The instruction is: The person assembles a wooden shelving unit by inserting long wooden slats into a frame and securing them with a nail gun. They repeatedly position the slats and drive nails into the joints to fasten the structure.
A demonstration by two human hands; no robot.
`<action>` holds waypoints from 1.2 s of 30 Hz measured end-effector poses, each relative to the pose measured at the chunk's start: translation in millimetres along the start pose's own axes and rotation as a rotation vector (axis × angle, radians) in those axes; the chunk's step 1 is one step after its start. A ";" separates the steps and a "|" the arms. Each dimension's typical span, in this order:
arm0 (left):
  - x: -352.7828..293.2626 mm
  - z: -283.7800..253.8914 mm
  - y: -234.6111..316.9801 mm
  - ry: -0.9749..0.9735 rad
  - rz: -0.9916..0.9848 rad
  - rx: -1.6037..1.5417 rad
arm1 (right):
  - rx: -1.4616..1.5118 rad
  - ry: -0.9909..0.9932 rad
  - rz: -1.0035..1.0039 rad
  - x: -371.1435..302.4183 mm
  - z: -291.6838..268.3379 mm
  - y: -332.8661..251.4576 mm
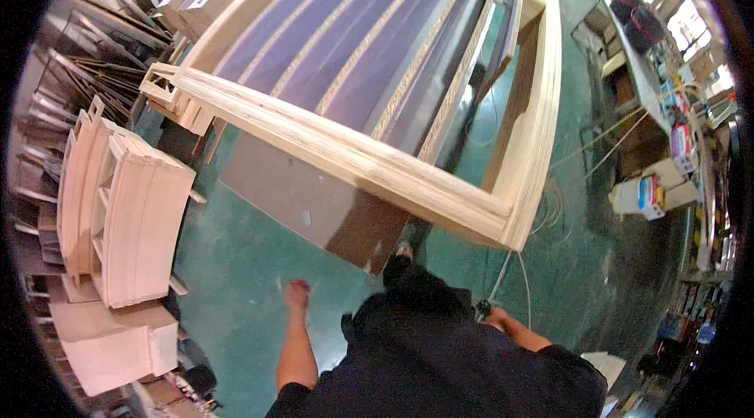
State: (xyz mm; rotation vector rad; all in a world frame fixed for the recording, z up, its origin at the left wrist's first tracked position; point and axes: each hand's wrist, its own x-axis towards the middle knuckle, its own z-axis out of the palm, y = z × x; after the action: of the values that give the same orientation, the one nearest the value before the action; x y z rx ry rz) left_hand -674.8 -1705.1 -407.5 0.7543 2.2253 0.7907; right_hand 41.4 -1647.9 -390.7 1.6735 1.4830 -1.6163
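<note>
My left hand (pixel 297 291) hangs free over the green floor (pixel 236 261), fingers curled in, with nothing in it. My right hand (pixel 496 317) shows just past my dark jacket, closed on a small dark tool (pixel 481 308). A thin pale hose (pixel 503 275) runs from the tool up towards the corner of a large pale wooden frame (pixel 440 190). The frame stretches away in front of me, with long slats and purple panels (pixel 345 49) inside it. Its near corner (pixel 510 229) lies just ahead of my right hand.
A brown board (pixel 314 206) lies on the floor under the frame's near rail. Stacks of pale curved wooden frames (pixel 126 214) stand at the left, with metal racks behind. At the right, a long workbench (pixel 652 88) carries boxes and clutter.
</note>
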 end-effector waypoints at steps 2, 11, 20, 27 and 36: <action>45.0 -47.6 126.1 0.381 0.028 -0.233 | 0.089 -0.048 -0.046 -4.2 5.6 1.0; 69.3 -110.1 542.6 -0.051 1.430 0.077 | 0.235 0.404 0.026 -8.7 55.5 -136.9; 13.8 25.5 709.7 -0.847 1.513 0.728 | 0.335 0.670 0.168 -50.3 102.8 -213.7; 15.0 113.0 767.9 -0.561 1.142 0.782 | 0.409 0.520 0.311 -16.1 135.0 -196.6; 30.3 171.9 753.0 -0.457 1.080 0.879 | 0.587 0.528 0.321 -7.9 126.2 -150.7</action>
State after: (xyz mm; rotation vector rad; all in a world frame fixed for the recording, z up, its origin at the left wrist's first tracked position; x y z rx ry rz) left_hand -348.8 -1137.1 3.2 2.3663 1.5539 -0.0460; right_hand -145.7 -1700.5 -360.0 2.6664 0.8809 -1.5877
